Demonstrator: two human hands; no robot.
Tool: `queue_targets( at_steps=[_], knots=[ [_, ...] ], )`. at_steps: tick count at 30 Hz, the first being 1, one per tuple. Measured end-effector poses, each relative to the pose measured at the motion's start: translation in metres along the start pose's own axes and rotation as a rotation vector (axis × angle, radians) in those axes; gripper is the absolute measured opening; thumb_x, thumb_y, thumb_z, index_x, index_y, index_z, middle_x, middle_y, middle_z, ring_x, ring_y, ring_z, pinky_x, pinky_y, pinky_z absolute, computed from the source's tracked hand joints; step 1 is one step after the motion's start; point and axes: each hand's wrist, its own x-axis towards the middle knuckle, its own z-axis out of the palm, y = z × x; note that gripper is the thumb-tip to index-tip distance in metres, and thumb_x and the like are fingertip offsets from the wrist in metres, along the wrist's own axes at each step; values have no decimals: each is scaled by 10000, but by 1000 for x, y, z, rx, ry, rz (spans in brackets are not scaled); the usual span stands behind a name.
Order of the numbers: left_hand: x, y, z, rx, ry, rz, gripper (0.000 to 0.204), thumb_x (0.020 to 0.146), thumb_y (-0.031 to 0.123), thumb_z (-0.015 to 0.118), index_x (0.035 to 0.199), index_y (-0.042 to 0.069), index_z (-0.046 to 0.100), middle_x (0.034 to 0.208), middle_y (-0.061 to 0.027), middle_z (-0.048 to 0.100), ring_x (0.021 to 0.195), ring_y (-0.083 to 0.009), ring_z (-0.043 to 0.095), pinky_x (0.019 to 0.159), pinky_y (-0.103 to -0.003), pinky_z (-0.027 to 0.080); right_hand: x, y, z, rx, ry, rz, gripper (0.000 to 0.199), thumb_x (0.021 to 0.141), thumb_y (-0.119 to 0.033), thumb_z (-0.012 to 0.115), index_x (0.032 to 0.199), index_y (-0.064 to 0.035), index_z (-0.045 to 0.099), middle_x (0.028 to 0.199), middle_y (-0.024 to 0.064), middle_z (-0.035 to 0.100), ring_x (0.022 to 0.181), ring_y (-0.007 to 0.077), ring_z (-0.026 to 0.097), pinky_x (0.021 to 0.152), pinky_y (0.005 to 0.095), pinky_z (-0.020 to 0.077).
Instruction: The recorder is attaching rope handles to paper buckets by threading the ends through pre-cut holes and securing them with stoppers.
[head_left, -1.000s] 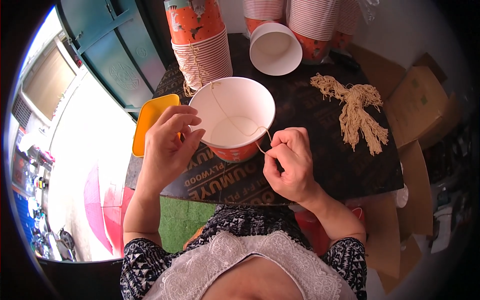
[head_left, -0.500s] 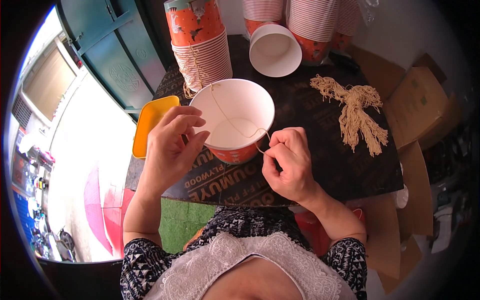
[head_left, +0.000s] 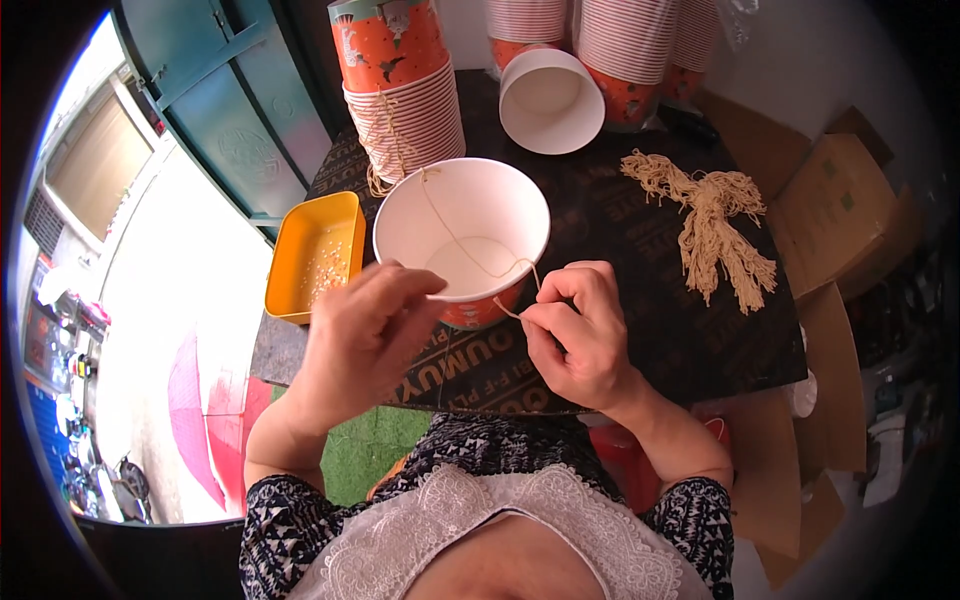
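Observation:
In front of me on the dark table stands a large paper bucket (head_left: 462, 200), white inside and orange outside. A thin beige string (head_left: 455, 237) runs from its far rim down across the inside and over the near right rim. My right hand (head_left: 578, 335) pinches the string's end just beside that rim. My left hand (head_left: 365, 335), slightly blurred, is at the bucket's near left side. Its thumb and fingers are apart, and nothing shows between them.
A yellow tray (head_left: 283, 262) with small pale bits lies left of the bucket. Behind rise a stack of orange buckets (head_left: 410, 120) draped with strings and several wrapped stacks (head_left: 625, 45). One bucket (head_left: 550, 100) lies tipped. A beige string bundle (head_left: 715, 210) lies right; cardboard boxes (head_left: 835, 210) stand beyond.
My left hand has moved down and right toward the bucket's near side, uncovering more of the yellow tray. My right hand stays by the rim, and the string's end now points toward the bucket's front.

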Motion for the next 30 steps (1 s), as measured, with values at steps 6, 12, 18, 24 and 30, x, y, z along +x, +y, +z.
queue_targets(
  at_steps=[6,12,18,24,30],
  knots=[
    [-3,10,18,-189,-143,-230,135,925,99,650,979,-18,610,676,-123,628,582,-193,629,550,-308,488,1,-4,-4,43,-5,-31,187,677,42,717,830,-35,641,910,69,537,856,271,524,726,361,460],
    [2,12,32,-260,-209,-288,117,920,89,648,905,-12,593,639,-142,602,567,-264,621,536,-341,477,0,-5,-7,55,-21,-33,173,684,26,719,827,-34,644,916,72,534,870,273,528,731,366,466],
    [5,13,42,-166,-121,-113,110,882,23,641,817,-3,556,619,-159,578,557,-331,604,509,-359,458,3,-7,-9,109,-58,29,260,698,-16,735,936,-28,630,985,89,569,908,282,531,780,399,461],
    [8,15,47,-122,-105,-72,168,877,38,650,751,14,542,583,-153,562,520,-325,593,484,-378,445,-1,-2,-3,73,-35,20,252,719,-41,742,938,-28,618,983,78,587,908,278,540,784,393,446],
    [8,12,48,-89,-113,-46,179,869,34,651,731,13,539,575,-160,557,522,-321,599,470,-380,435,-1,-1,0,100,-10,28,191,725,12,716,871,-23,599,927,90,596,857,288,552,745,383,458]
  ],
)
